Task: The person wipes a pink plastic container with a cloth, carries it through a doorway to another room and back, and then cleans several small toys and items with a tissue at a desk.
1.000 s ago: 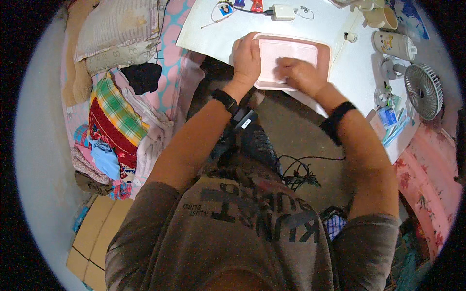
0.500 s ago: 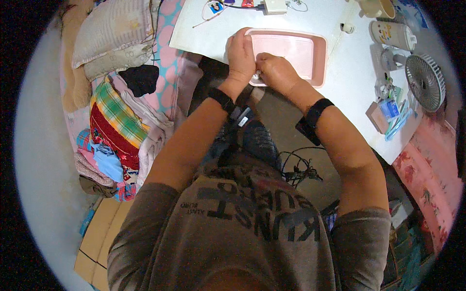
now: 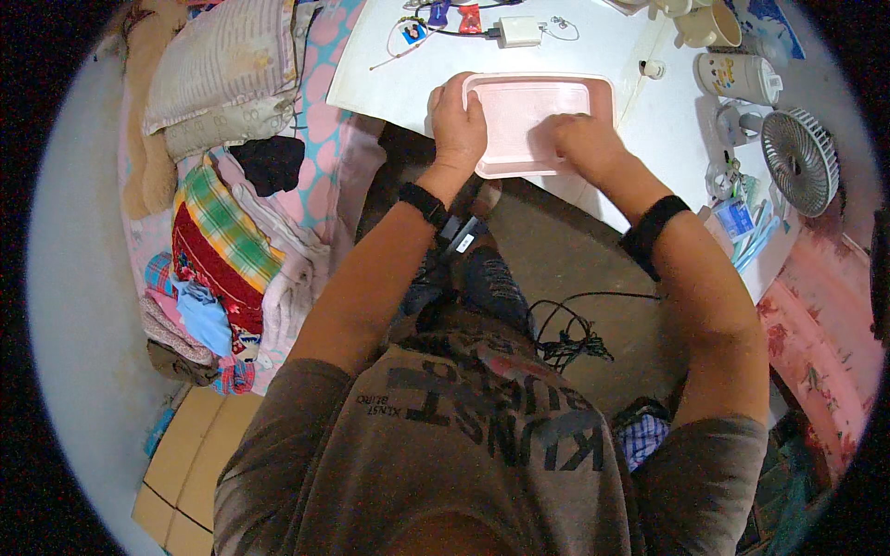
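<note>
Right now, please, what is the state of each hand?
Left hand: holding the pink tray at its left end.
Right hand: fingers curled over the tray; whether holding anything cannot be told.

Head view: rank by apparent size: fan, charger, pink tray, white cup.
Largest to smallest:
1. Pink tray
2. Fan
3. White cup
4. Charger

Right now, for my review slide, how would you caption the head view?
Left hand holding a pink tray at the edge of a white table, right hand over the tray.
</note>
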A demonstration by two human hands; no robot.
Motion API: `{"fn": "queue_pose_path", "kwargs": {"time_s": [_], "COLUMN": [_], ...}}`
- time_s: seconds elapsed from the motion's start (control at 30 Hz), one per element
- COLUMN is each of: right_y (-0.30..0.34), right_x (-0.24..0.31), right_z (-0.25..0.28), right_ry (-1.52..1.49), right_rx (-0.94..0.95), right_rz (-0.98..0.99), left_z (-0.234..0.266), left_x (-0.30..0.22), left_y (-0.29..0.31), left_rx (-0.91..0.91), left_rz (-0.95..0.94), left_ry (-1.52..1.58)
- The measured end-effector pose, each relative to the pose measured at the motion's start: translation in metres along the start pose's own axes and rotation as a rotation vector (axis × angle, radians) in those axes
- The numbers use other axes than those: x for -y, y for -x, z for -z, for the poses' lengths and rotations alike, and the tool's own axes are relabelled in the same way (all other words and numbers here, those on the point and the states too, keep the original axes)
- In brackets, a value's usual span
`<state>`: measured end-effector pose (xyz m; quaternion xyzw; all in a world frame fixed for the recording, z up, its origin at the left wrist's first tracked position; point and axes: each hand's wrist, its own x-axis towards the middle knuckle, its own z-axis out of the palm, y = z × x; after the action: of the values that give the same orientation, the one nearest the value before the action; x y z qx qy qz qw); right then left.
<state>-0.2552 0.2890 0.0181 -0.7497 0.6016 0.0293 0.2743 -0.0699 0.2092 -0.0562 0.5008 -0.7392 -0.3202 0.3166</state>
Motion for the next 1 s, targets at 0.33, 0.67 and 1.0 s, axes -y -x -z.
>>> {"fn": "queue_pose_path", "kwargs": {"time_s": [0.33, 0.67, 1.0], "right_y": [0.005, 0.008, -0.019], "right_x": [0.017, -0.003, 0.058], "right_z": [-0.018, -0.077, -0.094], "right_ry": [-0.323, -0.17, -1.008], "right_rx": [-0.251, -0.689, -0.883], "right_rz": [-0.252, -0.423, -0.549], "left_z": [0.026, 0.033, 0.019], "left_x": [-0.021, -0.019, 0.007], "left_y": [-0.008, 0.017, 0.055], "left_rx": [-0.015, 0.173, 0.29], "left_rz": [-0.087, -0.207, -0.039], "left_ry": [0.12, 0.463, 0.172]}}
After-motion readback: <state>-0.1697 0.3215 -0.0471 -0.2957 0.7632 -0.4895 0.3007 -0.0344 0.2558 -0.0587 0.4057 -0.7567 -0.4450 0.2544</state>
